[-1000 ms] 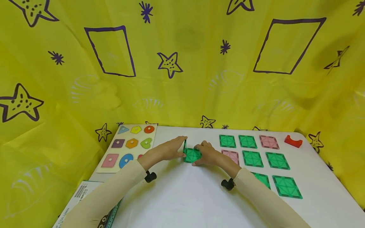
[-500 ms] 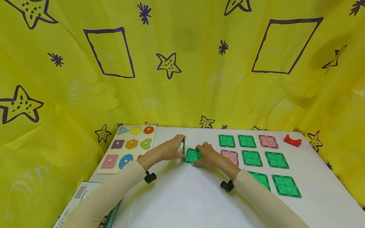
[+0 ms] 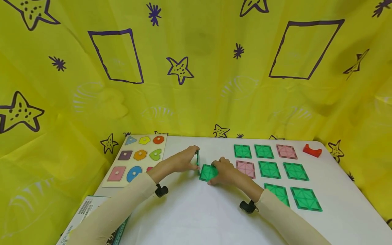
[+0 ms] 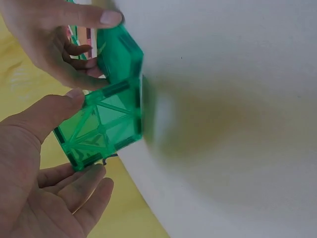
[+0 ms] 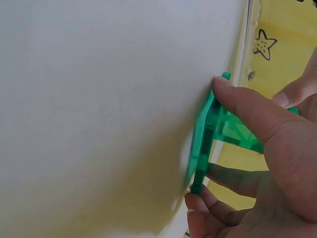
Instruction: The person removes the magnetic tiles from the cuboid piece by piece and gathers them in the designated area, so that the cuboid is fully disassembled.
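Observation:
Near the middle of the table, my left hand [image 3: 185, 160] pinches a translucent green square magnetic tile [image 4: 101, 126] by its edges. That tile stands upright, seen almost edge-on in the head view. My right hand [image 3: 226, 171] grips a second green square tile [image 3: 208, 173] between thumb and fingers. This one lies nearly flat, low over the table, with a narrow gap showing under it in the right wrist view. The two tiles are very close at their edges; whether they touch is hard to tell.
On the right lie several loose green tiles [image 3: 269, 169] and two pink tiles [image 3: 287, 151]. A red piece with a curved cutout [image 3: 312, 150] sits at the back right. A wooden shape puzzle [image 3: 131, 163] is at the left, and a box [image 3: 82, 211] at the front left.
My right hand has shifted slightly towards me and to the right, with its tile tilting and moving away from the upright one. The left hand stays almost in place.

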Tool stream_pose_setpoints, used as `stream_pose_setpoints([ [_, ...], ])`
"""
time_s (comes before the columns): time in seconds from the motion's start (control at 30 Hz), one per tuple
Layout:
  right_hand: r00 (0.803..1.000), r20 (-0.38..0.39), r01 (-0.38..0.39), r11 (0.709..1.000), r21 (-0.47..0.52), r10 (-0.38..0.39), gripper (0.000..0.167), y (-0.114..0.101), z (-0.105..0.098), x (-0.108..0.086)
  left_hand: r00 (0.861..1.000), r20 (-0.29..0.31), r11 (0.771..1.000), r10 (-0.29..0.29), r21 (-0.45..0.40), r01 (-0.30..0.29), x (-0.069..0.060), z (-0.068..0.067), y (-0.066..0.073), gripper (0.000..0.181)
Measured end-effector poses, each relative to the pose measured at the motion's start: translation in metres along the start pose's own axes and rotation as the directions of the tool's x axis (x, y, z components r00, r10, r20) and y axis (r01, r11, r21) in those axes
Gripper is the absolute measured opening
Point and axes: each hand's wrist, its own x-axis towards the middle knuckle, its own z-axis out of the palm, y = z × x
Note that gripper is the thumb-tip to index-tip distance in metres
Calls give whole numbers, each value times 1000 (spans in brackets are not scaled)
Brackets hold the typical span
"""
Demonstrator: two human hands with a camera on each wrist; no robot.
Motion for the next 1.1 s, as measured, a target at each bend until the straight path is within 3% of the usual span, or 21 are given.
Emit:
stream_pose_setpoints([
  [0.2,999,9,51,999,4,-51,81,4,0,-18,1000,11,999,-25,23,25,-2,1,1,82],
  [0.47,992,-79,102,992,70,-97,79,17,-6,-44,1000,3,1000,-18,-1,18,-3,2,1,81],
  [0.73,988,-130,93,994,60,-85,78,43,-22,-78,1000,3,1000,-19,-12,19,-2,5,-2,82],
  [1.1,994,-107,26,992,124,-13,84,80,-28,-116,1000,0,1000,-19,-15,19,-1,6,-3,82],
])
